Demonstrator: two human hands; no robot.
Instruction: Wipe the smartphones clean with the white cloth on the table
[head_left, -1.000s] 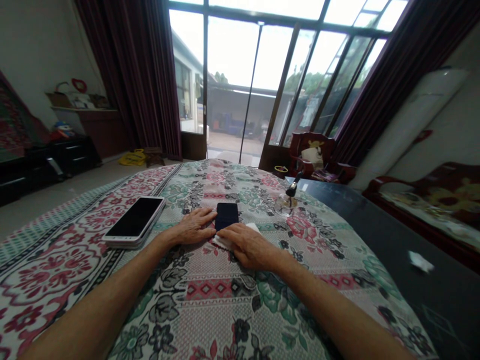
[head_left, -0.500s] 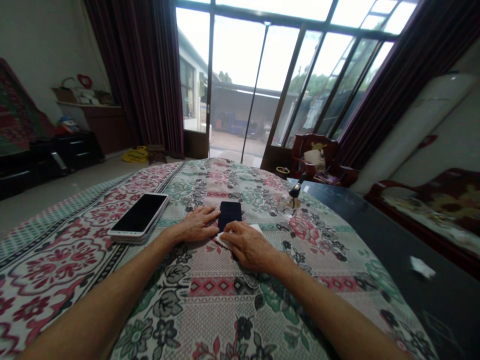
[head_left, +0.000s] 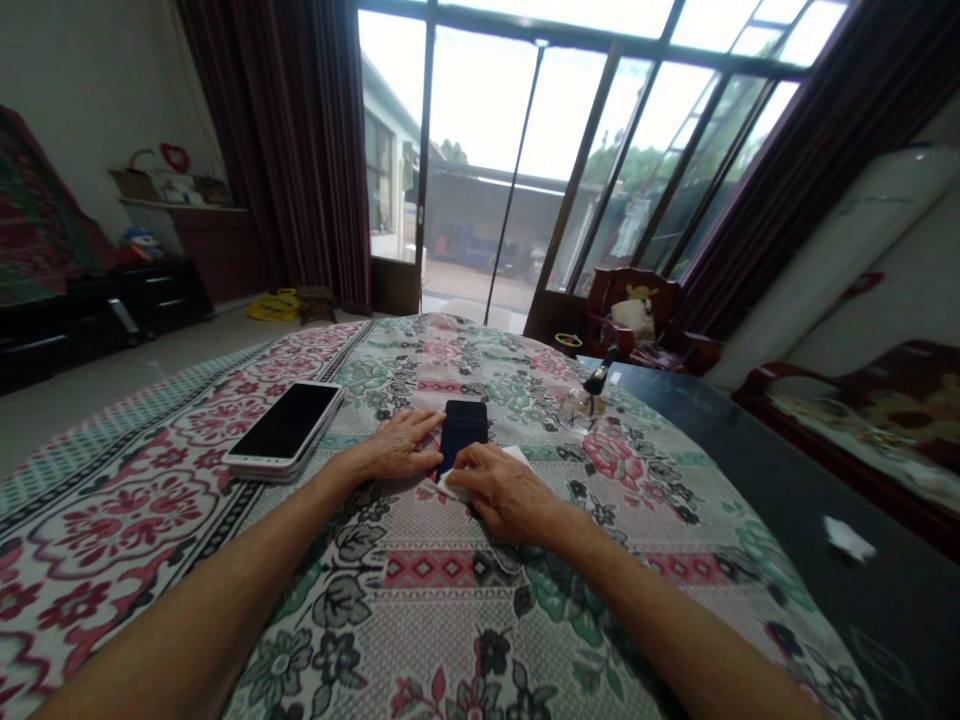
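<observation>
A dark smartphone [head_left: 465, 425] lies flat on the flowered tablecloth [head_left: 439, 625], straight ahead of me. My left hand [head_left: 397, 447] rests at its left edge, fingers stretched out and touching the side. Over the phone's near end, my right hand [head_left: 506, 490] has its fingers bunched on a white tissue [head_left: 517, 456]. Part of the tissue sticks out behind that hand, and another bit shows under the fingertips. The phone's lower end is hidden by the right hand and tissue.
Left of my hands lies a stack of larger phones or tablets [head_left: 285, 430], the top one white-framed. A glass bottle with a black top [head_left: 585, 403] stands to the right. On the dark surface [head_left: 757, 450] at right lies a crumpled white tissue. A wooden chair [head_left: 637, 310] is beyond.
The whole view has shifted slightly. Both hands stay at the phone in nearly the same places, the right one still on the tissue at its near end.
</observation>
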